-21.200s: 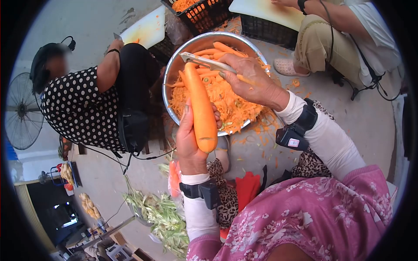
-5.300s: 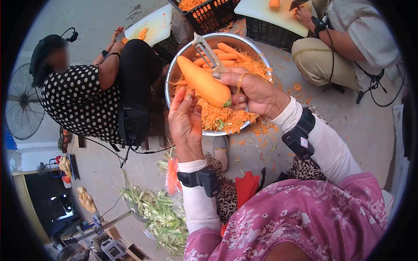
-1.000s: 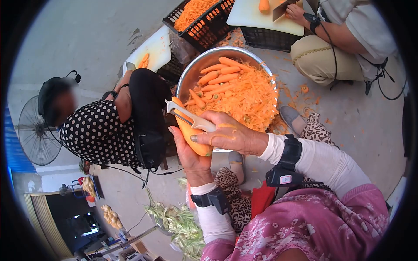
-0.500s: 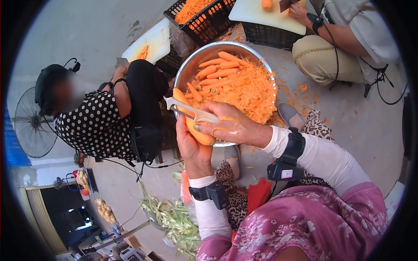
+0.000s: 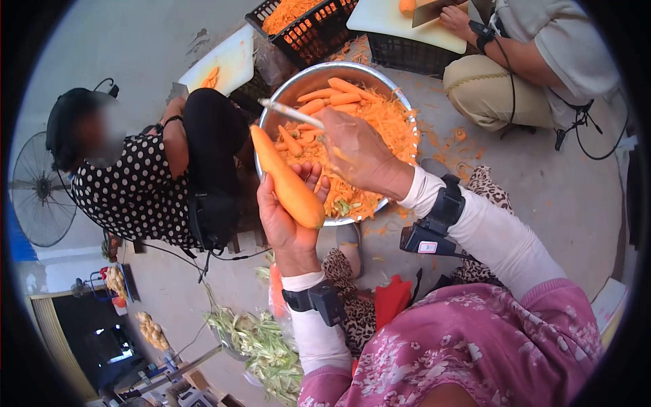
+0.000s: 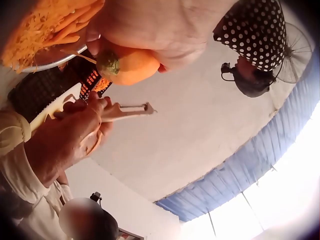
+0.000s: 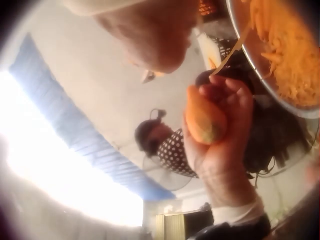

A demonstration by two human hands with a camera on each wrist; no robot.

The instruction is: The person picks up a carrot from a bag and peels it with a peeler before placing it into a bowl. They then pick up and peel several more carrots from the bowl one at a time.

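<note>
A large carrot (image 5: 288,178) lies along the palm of my left hand (image 5: 290,227), thumb on one side and fingers curled round the other. My right hand (image 5: 359,149) grips a pale peeler (image 5: 291,112) just above and to the right of the carrot, apart from it. In the left wrist view the peeler (image 6: 127,111) shows its blade frame, and the carrot's green-tinged stem end (image 6: 109,65) faces the camera. The right wrist view shows the carrot (image 7: 205,117) in my left hand (image 7: 227,150). Bits of orange peel stick to my right hand.
Below my hands stands a metal basin (image 5: 263,163) with carrots and peelings. Beyond it are a black crate (image 5: 315,34) of shreds and two cutting boards (image 5: 234,61). One person sits at left, another at right with a knife (image 5: 434,12). Leaves (image 5: 261,346) lie on the floor.
My right hand has lifted the peeler off the carrot and moved up, turning it edge-on. My left hand still holds the carrot, now showing more of its length.
</note>
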